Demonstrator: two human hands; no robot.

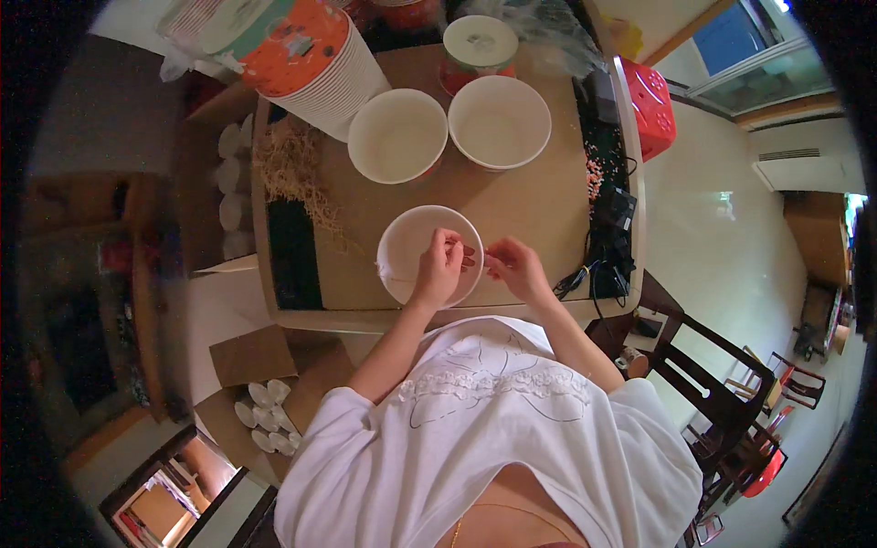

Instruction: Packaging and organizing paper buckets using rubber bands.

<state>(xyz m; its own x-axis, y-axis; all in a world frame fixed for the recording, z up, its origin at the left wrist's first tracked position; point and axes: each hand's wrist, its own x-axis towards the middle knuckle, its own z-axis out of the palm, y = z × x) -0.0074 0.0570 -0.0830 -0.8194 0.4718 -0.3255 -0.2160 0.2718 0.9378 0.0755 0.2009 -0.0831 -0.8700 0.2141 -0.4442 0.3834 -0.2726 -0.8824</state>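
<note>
We have the near white tub (402, 239) at the bench's (315, 320) near edge, a little left of the middle, on a tan sheet (534, 215), its mouth facing up. The mouth is round, so we can read no long axis across it; the relation that counts is the right side of its rim, which runs between our two hands. Our left hand (441, 269) is the nearer one: it reaches over the mouth from the near edge, its fingers curled and close together above the inside of the tub. Our right hand (518, 270) is just outside the rim, to the right, with its fingertips drawn narrow and pointing left toward the other hand. We cannot tell whether either pinches something small, nor whether the right fingertips touch the rim. On the rim's left side we see a small white tuft (384, 270), well apart from the right hand. Farther from us, toward the bench's far edge, stand the left open tub (397, 137) and the right open tub (500, 123), side by side. A brown shredded tangle (290, 173) lies along the bench's left edge, and black cables (598, 269) lie near its right edge
</note>
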